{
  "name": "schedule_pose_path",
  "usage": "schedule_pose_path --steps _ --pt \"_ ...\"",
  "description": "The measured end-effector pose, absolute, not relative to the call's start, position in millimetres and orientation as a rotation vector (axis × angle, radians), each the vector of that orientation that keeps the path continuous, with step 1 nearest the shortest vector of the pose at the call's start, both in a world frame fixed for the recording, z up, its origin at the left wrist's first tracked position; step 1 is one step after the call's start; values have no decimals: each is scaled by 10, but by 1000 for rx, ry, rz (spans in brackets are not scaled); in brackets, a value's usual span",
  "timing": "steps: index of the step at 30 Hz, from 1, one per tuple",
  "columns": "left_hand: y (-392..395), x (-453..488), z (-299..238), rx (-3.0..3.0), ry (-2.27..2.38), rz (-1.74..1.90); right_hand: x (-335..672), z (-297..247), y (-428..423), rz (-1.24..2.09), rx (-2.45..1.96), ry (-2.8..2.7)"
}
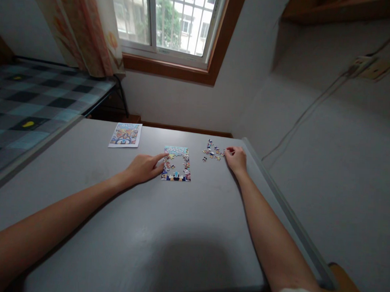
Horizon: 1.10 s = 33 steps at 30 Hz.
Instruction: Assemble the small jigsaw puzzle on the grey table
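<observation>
A partly assembled jigsaw puzzle [176, 150] lies flat on the table, its colourful border joined around a gap in the middle. A few loose pieces sit inside that gap. My left hand [144, 167] rests at the puzzle's left side, index finger stretched onto its upper left edge and thumb apart, holding nothing. To the right is a scattered group of loose puzzle pieces [211, 154]. At the right edge of this group, my right hand [237, 159] is closed with thumb and fingers pinched together. What is between those fingertips is too small to make out.
A printed reference picture [126, 135] lies at the table's back left. The grey table [179, 218] meets the wall on the right, where a cable [308, 110] hangs from a socket. A bed with a checked cover [48, 98] stands at the left, below a curtain [86, 29].
</observation>
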<state>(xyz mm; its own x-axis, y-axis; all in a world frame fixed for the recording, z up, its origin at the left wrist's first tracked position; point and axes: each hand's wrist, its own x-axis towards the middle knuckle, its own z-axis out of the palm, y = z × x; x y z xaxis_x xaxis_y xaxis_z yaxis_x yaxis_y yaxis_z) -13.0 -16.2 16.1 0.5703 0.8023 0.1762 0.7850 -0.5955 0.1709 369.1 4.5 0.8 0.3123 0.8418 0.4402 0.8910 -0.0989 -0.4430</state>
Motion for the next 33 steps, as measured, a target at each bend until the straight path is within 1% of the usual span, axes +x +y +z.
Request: schedule_pose_path --steps 4,8,15,20,24,29,33 --pt "-159 -140 153 2707 1364 371 3500 234 79 88 -1863 -1712" --pt "-143 -158 124 2719 1342 388 3294 322 93 263 -1966 -1776" --pt "-140 -157 128 2728 1341 360 3188 234 54 237 -2076 -1809" --pt "-145 -153 128 2732 1344 362 3200 281 55 289 -2091 -1775" --pt "-139 -157 120 2740 1340 372 3194 356 47 366 -2042 -1775" --pt "-135 -154 133 2732 1329 358 3144 395 27 548 -1929 -1919" --pt "-140 -152 143 2719 1328 357 3101 378 19 609 -1899 -2003"
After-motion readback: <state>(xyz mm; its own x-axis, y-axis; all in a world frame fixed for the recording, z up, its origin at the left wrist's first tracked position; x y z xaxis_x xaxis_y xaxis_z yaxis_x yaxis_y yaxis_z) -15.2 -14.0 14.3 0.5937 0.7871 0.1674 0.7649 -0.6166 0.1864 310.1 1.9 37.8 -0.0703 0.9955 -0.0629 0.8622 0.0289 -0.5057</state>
